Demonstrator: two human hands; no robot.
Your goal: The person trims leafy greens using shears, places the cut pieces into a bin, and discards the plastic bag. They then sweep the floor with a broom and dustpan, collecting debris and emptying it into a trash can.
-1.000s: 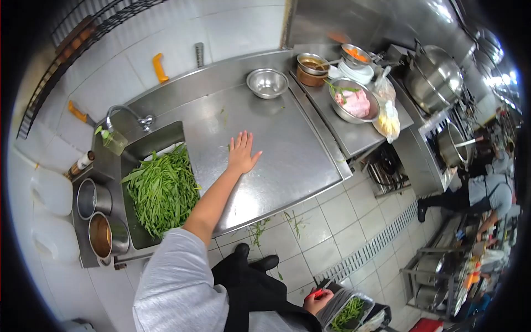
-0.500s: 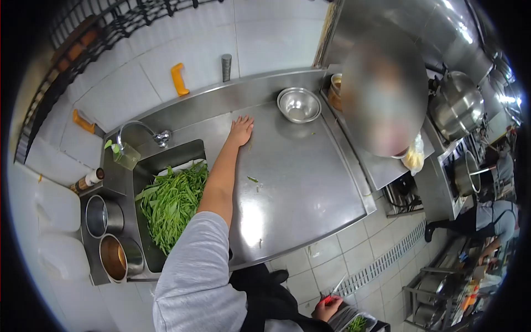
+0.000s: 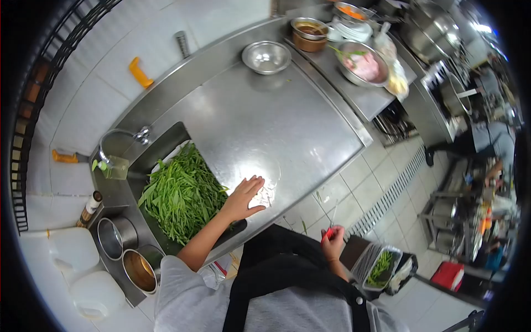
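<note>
- Beside the sink (image 3: 175,135), at the worktop's (image 3: 265,127) near edge, I see the left grip (image 3: 242,200) with fingers spread; I can't tell if it touches.
- Farther from the sink, beyond that edge, my right grip (image 3: 334,243) curls around a knife's (image 3: 330,233) red handle.
- I judge the knife light, stiff; hold it there, off the blade.
- Inside the sink, heaped greens (image 3: 182,193) look soft, perhaps slippery; best scooped from beneath.

Two white jugs (image 3: 97,294) stand beside two metal pots (image 3: 129,234) as we look past a soap bottle (image 3: 117,169) near the faucet (image 3: 142,135) toward pink meat (image 3: 363,66) in a bowl (image 3: 362,82) beside a plastic bag (image 3: 396,80), with a person (image 3: 500,139) at far right.
</note>
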